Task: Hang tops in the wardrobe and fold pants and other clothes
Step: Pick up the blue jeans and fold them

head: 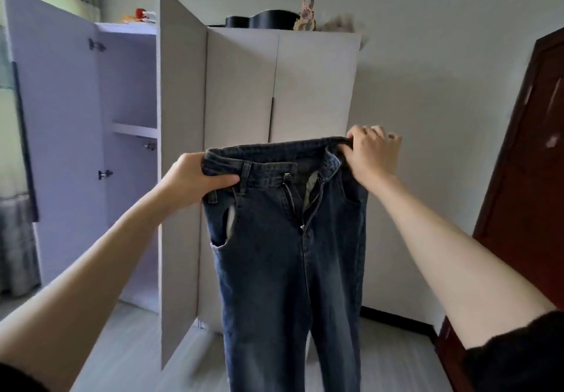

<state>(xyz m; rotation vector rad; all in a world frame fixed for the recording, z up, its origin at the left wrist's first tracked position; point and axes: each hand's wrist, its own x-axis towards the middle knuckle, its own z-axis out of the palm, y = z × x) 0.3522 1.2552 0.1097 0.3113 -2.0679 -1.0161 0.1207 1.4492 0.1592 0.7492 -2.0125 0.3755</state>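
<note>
A pair of dark blue jeans hangs in the air in front of the white wardrobe, held up by the waistband with the fly unzipped and the legs dropping toward the floor. The left hand grips the waistband's left corner, thumb pressed across the front of the denim and fingers curled behind it. The right hand pinches the waistband's right corner, its fingers hooked over the top edge. Left of the jeans, two wardrobe doors stand open, showing a shelf inside. To the right of the wardrobe stands a dark red door.
</note>
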